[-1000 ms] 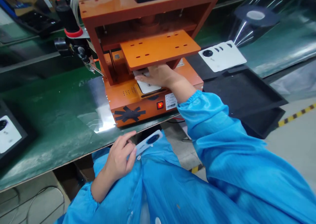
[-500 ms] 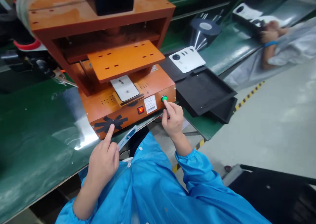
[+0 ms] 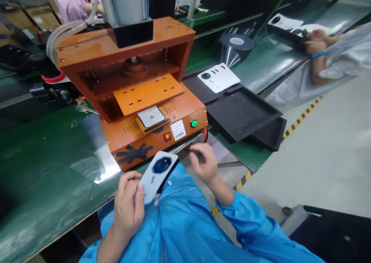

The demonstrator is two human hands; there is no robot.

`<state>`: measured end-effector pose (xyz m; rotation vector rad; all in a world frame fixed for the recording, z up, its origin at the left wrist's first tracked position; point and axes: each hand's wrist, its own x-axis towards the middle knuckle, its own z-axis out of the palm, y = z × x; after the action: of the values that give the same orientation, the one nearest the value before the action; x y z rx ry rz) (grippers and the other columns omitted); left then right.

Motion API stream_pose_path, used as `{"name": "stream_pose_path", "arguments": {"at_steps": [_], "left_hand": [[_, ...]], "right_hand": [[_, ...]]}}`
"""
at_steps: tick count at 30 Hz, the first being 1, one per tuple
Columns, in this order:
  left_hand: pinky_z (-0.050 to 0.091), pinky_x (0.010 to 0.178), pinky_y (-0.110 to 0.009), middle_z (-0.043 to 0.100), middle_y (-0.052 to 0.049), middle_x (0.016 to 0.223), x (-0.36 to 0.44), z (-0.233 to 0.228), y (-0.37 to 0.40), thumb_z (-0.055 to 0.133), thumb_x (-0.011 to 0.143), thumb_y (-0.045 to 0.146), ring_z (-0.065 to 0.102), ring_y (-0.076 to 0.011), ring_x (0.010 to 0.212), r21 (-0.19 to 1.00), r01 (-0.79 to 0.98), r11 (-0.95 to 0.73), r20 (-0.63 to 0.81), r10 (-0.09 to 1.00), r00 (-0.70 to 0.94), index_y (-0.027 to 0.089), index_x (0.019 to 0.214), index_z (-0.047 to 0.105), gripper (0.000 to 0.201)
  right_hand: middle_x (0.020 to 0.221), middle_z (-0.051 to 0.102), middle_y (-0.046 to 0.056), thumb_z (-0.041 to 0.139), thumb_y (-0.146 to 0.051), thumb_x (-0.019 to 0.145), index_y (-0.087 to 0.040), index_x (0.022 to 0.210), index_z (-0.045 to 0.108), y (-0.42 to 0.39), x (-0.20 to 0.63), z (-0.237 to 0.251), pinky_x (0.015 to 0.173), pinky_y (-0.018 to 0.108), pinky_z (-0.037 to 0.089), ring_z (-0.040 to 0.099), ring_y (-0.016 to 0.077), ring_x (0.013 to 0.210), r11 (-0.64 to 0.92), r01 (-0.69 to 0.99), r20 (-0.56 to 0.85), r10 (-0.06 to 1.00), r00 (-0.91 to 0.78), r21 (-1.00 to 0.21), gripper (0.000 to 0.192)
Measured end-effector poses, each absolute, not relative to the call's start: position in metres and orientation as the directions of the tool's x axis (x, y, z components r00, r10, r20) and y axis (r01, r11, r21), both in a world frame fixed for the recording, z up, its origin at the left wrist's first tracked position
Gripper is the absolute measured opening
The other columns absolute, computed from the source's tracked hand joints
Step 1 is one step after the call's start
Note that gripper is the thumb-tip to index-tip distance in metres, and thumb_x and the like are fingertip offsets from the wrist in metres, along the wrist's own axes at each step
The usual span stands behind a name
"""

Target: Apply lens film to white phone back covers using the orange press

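Observation:
My left hand (image 3: 127, 205) holds a white phone back cover (image 3: 158, 171) with a dark camera hole, tilted up just in front of an orange press machine (image 3: 130, 85). My right hand (image 3: 203, 162) hovers empty below the machine's green button (image 3: 193, 123), fingers loosely curled and apart. Another white cover (image 3: 151, 116) lies in the machine's fixture under the orange press plate (image 3: 147, 93). Both of my arms wear blue sleeves.
Black trays (image 3: 243, 112) sit right of the machine, with a white cover (image 3: 218, 77) on the far one. A tape roll (image 3: 236, 43) stands behind. Another person's arm (image 3: 317, 46) rests at the far right; someone in pink (image 3: 74, 0) is behind. Green bench surface (image 3: 43, 155) lies left.
My right hand left the fixture, went to the green button, then pulled back. My left hand pointed at the taped panel, then lifted the cover up. The view tilted upward.

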<state>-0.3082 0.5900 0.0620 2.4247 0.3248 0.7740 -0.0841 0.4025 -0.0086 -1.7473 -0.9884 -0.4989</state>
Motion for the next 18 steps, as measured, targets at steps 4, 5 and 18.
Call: {"name": "stream_pose_path", "arguments": {"at_steps": [4,5,18], "left_hand": [[0.053,0.066,-0.023,0.06,0.0,0.092,-0.302,0.054,0.565,0.042,0.109,0.015,0.062,-0.013,0.075,0.765,-0.002,-0.645,0.416,0.491,0.766,0.025,0.103,0.059,0.02],[0.053,0.066,-0.023,0.06,0.0,0.091,-0.298,0.053,0.561,0.041,0.109,0.015,0.062,-0.0129,0.075,0.772,-0.019,-0.635,0.423,0.492,0.761,0.025,0.103,0.058,0.021],[0.051,0.073,-0.067,0.07,-0.002,0.083,-0.365,0.024,0.671,0.062,0.077,0.051,0.062,-0.0421,0.074,0.607,0.441,-0.662,0.467,0.745,0.476,0.066,0.123,0.074,0.05]], "right_hand": [[0.092,0.077,0.008,0.061,-0.049,0.104,-0.021,0.115,0.069,0.414,-0.16,-0.004,0.065,0.033,0.061,0.073,0.0212,0.074,0.137,0.663,0.576,0.64,0.508,-0.736,0.032],[0.088,0.078,0.008,0.063,-0.046,0.104,-0.021,0.108,0.069,0.417,-0.174,-0.003,0.065,0.031,0.061,0.073,0.0204,0.071,0.13,0.596,0.515,0.665,0.54,-0.793,0.025],[0.088,0.07,0.006,0.044,-0.033,0.107,-0.018,0.117,0.059,0.387,0.129,0.049,0.062,0.029,0.055,0.066,0.0179,0.068,-0.455,0.216,0.297,-0.115,0.948,-0.864,0.024]]}}
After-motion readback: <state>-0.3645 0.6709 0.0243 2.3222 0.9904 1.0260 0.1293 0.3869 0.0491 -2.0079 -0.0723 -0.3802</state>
